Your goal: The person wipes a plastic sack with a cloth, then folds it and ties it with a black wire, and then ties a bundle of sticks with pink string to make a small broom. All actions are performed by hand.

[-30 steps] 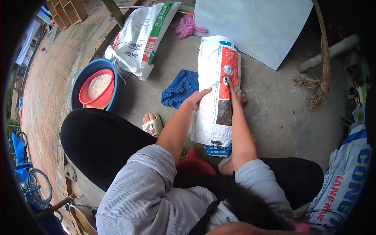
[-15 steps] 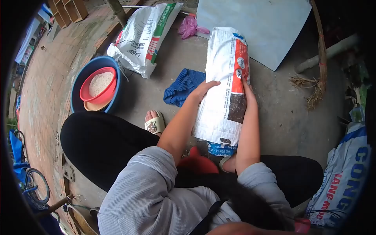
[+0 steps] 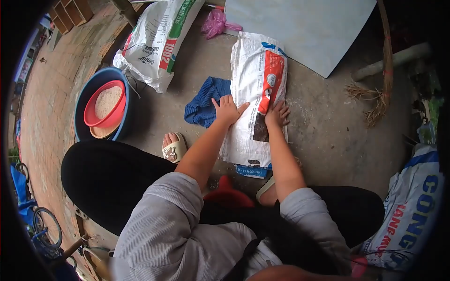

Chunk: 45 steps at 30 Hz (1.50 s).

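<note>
A white woven feed sack (image 3: 246, 84), folded into a long strip with a red-orange panel and a dark patch, lies on the concrete between my feet. My left hand (image 3: 228, 111) presses on its left edge, fingers spread and thumb across the sack. On the opposite edge rests my right hand (image 3: 277, 115), also with spread fingers, partly over the dark patch. A blue printed piece (image 3: 251, 171) sticks out under the sack's near end. Left of the sack, close to my left hand, is a crumpled blue knitted cloth (image 3: 206, 102).
To the left stands a blue tub (image 3: 80, 105) holding a red bowl (image 3: 123, 104) of pale grain. Another feed sack (image 3: 152, 47) lies beyond it. A pink plastic bag (image 3: 215, 23) and a grey board (image 3: 304, 33) are ahead. A straw broom (image 3: 375, 100) and a printed sack (image 3: 403, 206) are at right.
The folded sack has gone down flatter onto the floor. Both hands have shifted from gripping its sides to pressing on its edges with spread fingers. The view has shifted slightly.
</note>
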Each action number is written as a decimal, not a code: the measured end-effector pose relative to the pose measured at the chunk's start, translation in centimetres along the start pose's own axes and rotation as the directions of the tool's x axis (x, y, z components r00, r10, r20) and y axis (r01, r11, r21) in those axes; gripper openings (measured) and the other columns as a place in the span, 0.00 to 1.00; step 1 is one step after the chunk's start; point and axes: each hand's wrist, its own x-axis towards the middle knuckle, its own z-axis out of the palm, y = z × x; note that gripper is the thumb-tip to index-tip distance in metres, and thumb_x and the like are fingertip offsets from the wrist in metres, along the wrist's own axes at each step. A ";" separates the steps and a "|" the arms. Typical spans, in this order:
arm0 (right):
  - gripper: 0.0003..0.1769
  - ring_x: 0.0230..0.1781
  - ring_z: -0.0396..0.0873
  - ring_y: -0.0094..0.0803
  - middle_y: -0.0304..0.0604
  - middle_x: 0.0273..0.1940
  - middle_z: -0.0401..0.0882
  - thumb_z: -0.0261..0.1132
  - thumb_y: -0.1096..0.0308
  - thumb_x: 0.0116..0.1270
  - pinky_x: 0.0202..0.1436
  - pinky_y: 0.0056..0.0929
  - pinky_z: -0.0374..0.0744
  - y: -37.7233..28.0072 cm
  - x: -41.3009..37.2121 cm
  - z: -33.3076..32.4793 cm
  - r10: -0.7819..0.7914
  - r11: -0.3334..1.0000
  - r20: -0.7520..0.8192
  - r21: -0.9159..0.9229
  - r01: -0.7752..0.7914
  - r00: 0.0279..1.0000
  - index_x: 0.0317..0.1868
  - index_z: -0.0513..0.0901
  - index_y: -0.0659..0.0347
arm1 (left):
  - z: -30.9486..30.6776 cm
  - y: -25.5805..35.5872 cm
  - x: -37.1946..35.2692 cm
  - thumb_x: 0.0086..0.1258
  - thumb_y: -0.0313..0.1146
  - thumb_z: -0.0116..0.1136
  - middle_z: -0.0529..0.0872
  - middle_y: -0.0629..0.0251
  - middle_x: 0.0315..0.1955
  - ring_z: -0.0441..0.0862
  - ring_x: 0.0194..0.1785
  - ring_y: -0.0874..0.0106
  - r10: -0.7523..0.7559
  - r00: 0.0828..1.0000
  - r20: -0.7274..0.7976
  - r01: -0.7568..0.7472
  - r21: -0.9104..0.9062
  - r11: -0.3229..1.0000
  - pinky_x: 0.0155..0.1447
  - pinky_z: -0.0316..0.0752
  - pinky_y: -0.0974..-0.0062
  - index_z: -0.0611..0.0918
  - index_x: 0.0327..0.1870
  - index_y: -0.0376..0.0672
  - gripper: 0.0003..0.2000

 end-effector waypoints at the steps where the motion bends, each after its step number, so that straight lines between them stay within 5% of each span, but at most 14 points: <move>1: 0.40 0.75 0.36 0.50 0.54 0.74 0.37 0.38 0.37 0.69 0.69 0.64 0.44 -0.2 0.0 -0.6 0.002 1.000 0.009 -0.006 -0.002 1.000 0.74 0.42 0.50 | 0.9 0.2 0.2 0.60 0.70 0.41 0.68 0.47 0.61 0.59 0.68 0.56 0.001 0.998 -0.057 0.000 0.015 1.000 0.68 0.37 0.36 0.65 0.61 0.26 0.47; 10: 0.47 0.74 0.37 0.57 0.60 0.73 0.37 0.43 0.30 0.64 0.67 0.68 0.45 -2.3 3.5 -1.9 0.236 0.943 0.167 0.200 -0.267 0.957 0.73 0.47 0.53 | -1.5 0.7 0.5 0.57 0.70 0.49 0.67 0.48 0.61 0.62 0.66 0.54 -0.158 0.978 -0.135 0.153 -0.047 0.987 0.70 0.52 0.52 0.69 0.59 0.27 0.47; 14: 0.37 0.71 0.43 0.66 0.60 0.72 0.44 0.46 0.41 0.68 0.64 0.72 0.51 -7.5 0.9 -5.3 -0.146 0.757 -0.360 0.559 0.338 0.922 0.71 0.54 0.53 | -7.9 -3.2 3.1 0.56 0.59 0.61 0.84 0.52 0.31 0.81 0.36 0.60 -0.030 0.953 0.301 0.147 -0.377 0.914 0.44 0.74 0.68 0.83 0.37 0.29 0.32; 15: 0.34 0.71 0.43 0.65 0.58 0.72 0.45 0.46 0.43 0.70 0.63 0.73 0.51 -10.5 -2.6 -7.8 -0.154 0.821 -0.314 0.487 0.298 0.937 0.71 0.56 0.50 | -7.3 -5.7 3.5 0.57 0.53 0.62 0.84 0.57 0.22 0.82 0.30 0.64 -0.031 0.999 0.041 0.048 -0.554 0.831 0.39 0.74 0.69 0.84 0.29 0.32 0.25; 17: 0.41 0.72 0.34 0.68 0.56 0.74 0.39 0.49 0.34 0.63 0.63 0.75 0.45 -12.3 -4.2 -7.4 -0.343 0.914 -0.142 0.176 0.365 0.928 0.72 0.54 0.43 | -10.6 -10.3 4.6 0.63 0.42 0.56 0.85 0.64 0.27 0.80 0.27 0.73 -0.205 0.963 0.174 0.266 -0.733 0.626 0.33 0.75 0.74 0.85 0.34 0.37 0.15; 20: 0.48 0.70 0.28 0.74 0.56 0.74 0.33 0.51 0.27 0.56 0.62 0.79 0.38 -12.2 -6.3 -2.9 -0.452 0.888 -0.196 -0.193 0.417 0.870 0.73 0.52 0.38 | -15.8 -16.4 4.9 0.61 0.34 0.48 0.83 0.60 0.23 0.79 0.22 0.71 -0.588 0.809 0.011 0.234 -0.924 0.304 0.27 0.74 0.75 0.81 0.28 0.35 0.12; 22: 0.48 0.70 0.27 0.75 0.56 0.74 0.33 0.50 0.27 0.57 0.61 0.79 0.33 -11.1 -6.0 -0.9 -0.510 0.858 -0.270 -0.223 0.462 0.817 0.73 0.52 0.39 | -17.2 -20.2 5.5 0.60 0.33 0.47 0.82 0.57 0.22 0.77 0.19 0.70 -0.764 0.644 -0.021 -0.160 -0.981 -0.108 0.23 0.71 0.78 0.79 0.28 0.34 0.11; 25: 0.47 0.69 0.28 0.75 0.58 0.74 0.34 0.49 0.28 0.58 0.60 0.80 0.33 -11.0 -5.8 -0.2 -0.523 0.848 -0.292 -0.268 0.457 0.801 0.73 0.53 0.41 | -18.8 -23.6 6.2 0.59 0.31 0.48 0.83 0.53 0.27 0.80 0.24 0.66 -0.937 0.294 0.187 -0.247 -0.932 -0.264 0.27 0.72 0.74 0.80 0.33 0.32 0.11; 26: 0.47 0.69 0.28 0.75 0.58 0.74 0.34 0.49 0.28 0.58 0.60 0.80 0.33 -11.0 -5.9 0.1 -0.526 0.847 -0.285 -0.268 0.460 0.801 0.73 0.53 0.41 | -18.3 -24.4 6.4 0.59 0.31 0.48 0.83 0.53 0.27 0.80 0.24 0.66 -0.939 0.288 0.187 -0.247 -0.933 -0.262 0.27 0.72 0.74 0.80 0.33 0.32 0.11; 28: 0.46 0.69 0.29 0.76 0.58 0.74 0.35 0.49 0.28 0.58 0.60 0.80 0.34 -10.8 -5.6 0.4 -0.550 0.832 -0.328 -0.301 0.467 0.768 0.73 0.53 0.42 | -16.8 -25.4 7.1 0.60 0.33 0.50 0.84 0.53 0.34 0.82 0.35 0.63 -0.931 0.179 -0.317 0.234 -0.906 0.353 0.39 0.75 0.70 0.81 0.39 0.32 0.14; 32: 0.46 0.69 0.29 0.76 0.60 0.74 0.35 0.50 0.30 0.59 0.60 0.79 0.33 -10.9 -5.6 1.0 -0.568 0.819 -0.335 -0.321 0.476 0.752 0.72 0.55 0.43 | -15.0 -29.3 7.5 0.61 0.41 0.56 0.83 0.52 0.46 0.80 0.50 0.51 -0.682 0.630 -0.371 0.590 -0.343 0.731 0.52 0.73 0.61 0.80 0.49 0.40 0.19; 37: 0.45 0.69 0.29 0.77 0.61 0.73 0.35 0.51 0.31 0.59 0.60 0.79 0.32 -10.8 -5.2 1.8 -0.573 0.815 -0.331 -0.319 0.483 0.749 0.72 0.56 0.45 | -11.3 -33.1 8.4 0.64 0.49 0.54 0.66 0.55 0.65 0.61 0.68 0.57 -0.348 0.851 -0.393 0.429 0.139 0.893 0.62 0.69 0.59 0.73 0.59 0.46 0.25; 41: 0.45 0.69 0.29 0.77 0.62 0.73 0.35 0.50 0.31 0.59 0.60 0.78 0.32 -10.7 -5.1 2.3 -0.571 0.817 -0.327 -0.322 0.479 0.753 0.72 0.56 0.45 | -11.9 -25.9 6.6 0.65 0.40 0.52 0.77 0.58 0.45 0.75 0.51 0.57 -0.706 0.486 -0.515 0.579 -0.416 0.701 0.54 0.72 0.56 0.78 0.43 0.43 0.12; 45: 0.45 0.69 0.29 0.77 0.62 0.73 0.35 0.50 0.31 0.59 0.61 0.77 0.33 -10.7 -5.2 2.1 -0.576 0.816 -0.340 -0.297 0.496 0.743 0.72 0.56 0.44 | -7.7 -19.3 4.3 0.64 0.35 0.52 0.80 0.57 0.35 0.78 0.41 0.56 -0.640 0.352 -0.683 0.689 -0.274 0.671 0.43 0.71 0.58 0.80 0.38 0.43 0.08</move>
